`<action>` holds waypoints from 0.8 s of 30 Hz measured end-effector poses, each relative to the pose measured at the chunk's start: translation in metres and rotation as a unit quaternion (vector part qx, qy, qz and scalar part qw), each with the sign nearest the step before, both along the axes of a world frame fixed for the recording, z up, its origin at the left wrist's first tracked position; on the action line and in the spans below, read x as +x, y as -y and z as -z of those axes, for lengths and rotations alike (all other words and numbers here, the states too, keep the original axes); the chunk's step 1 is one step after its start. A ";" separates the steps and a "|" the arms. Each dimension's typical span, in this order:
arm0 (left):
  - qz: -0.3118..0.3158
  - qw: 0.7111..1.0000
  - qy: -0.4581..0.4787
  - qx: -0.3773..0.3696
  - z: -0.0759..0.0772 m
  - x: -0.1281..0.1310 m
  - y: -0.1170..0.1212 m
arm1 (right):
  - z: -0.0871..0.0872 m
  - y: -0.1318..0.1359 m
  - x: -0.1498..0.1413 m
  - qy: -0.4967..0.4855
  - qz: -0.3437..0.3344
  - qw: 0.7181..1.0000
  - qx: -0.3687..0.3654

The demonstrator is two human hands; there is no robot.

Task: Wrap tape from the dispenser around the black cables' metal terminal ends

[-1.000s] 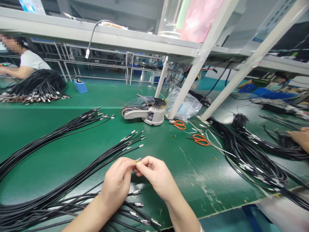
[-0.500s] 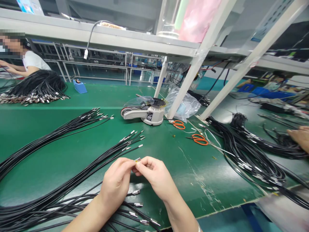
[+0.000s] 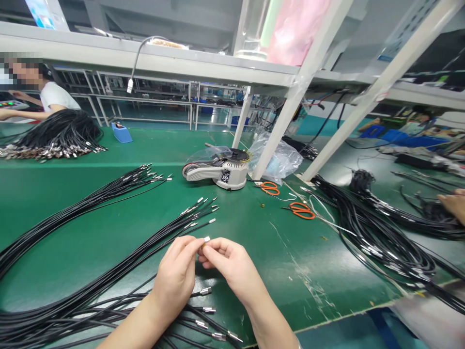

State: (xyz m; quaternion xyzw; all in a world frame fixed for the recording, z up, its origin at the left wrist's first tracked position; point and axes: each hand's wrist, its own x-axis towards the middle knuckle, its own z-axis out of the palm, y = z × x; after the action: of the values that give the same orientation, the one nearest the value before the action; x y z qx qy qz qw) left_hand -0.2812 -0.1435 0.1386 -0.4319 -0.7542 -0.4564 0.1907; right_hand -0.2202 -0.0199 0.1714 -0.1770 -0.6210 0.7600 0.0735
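Note:
My left hand (image 3: pixel 176 274) and my right hand (image 3: pixel 227 261) meet fingertip to fingertip above the green bench. Between them they pinch a small silvery cable connector (image 3: pixel 207 239), whose end pokes up past the fingers. A bit of yellow shows just below it at the fingertips. Most of what they hold is hidden. Under my left wrist lies a spread of black cables (image 3: pixel 127 310), their metal connectors (image 3: pixel 209 310) fanned out below my hands. Another bundle of black cables (image 3: pixel 145 242) runs along the left side, connector ends pointing up and right.
A tape dispenser (image 3: pixel 230 175) stands beyond my hands. Two orange-handled scissors, the nearer pair (image 3: pixel 302 211) and farther pair (image 3: pixel 271 188), lie right of it. Shelf posts (image 3: pixel 283 111) rise behind. More cables (image 3: pixel 385 242) lie at right, by another person's hand (image 3: pixel 454 206); a co-worker (image 3: pixel 58 97) sits far left.
My hands stay together in nearly the same place, with the connector turned slightly between the fingertips. The far-left co-worker's arms have shifted. The view has tilted a little.

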 end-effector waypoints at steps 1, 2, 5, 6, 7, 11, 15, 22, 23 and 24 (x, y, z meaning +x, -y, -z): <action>-0.008 1.000 0.005 -0.009 0.000 -0.001 0.000 | 0.001 0.001 0.000 0.001 0.007 1.000 -0.004; -0.016 1.000 0.011 -0.018 -0.002 -0.002 0.000 | 0.002 0.001 0.000 0.002 0.015 1.000 -0.007; -0.017 0.999 0.028 -0.042 -0.007 -0.004 0.001 | 0.004 0.002 0.001 0.001 0.033 0.999 -0.008; -0.010 0.998 0.033 -0.045 -0.009 -0.004 0.001 | 0.004 0.002 0.002 0.001 0.035 0.999 -0.008; -0.003 0.998 0.037 -0.046 -0.010 -0.004 0.001 | 0.004 0.002 0.003 0.000 0.036 0.999 -0.008; -0.001 0.999 0.041 -0.033 -0.011 -0.003 0.001 | 0.007 0.004 0.009 -0.001 0.033 0.998 -0.061; -0.026 0.998 0.048 -0.022 -0.008 -0.003 0.001 | 0.013 0.006 0.015 -0.004 0.043 0.984 -0.172; -0.039 0.998 0.043 -0.026 -0.007 -0.002 0.001 | 0.009 0.010 0.011 -0.013 0.088 0.995 -0.037; -0.037 0.998 0.044 -0.026 -0.007 -0.002 0.000 | 0.008 0.011 0.009 -0.010 0.088 0.996 -0.016; -0.036 0.998 0.047 -0.025 -0.007 -0.002 0.001 | 0.008 0.012 0.007 -0.007 0.086 0.996 -0.001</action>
State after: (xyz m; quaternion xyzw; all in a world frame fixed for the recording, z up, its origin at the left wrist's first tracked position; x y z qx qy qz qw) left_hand -0.2832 -0.1440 0.1460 -0.3874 -0.7886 -0.4498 0.1600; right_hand -0.2133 -0.0321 0.1635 -0.2246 -0.6022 0.7526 0.1434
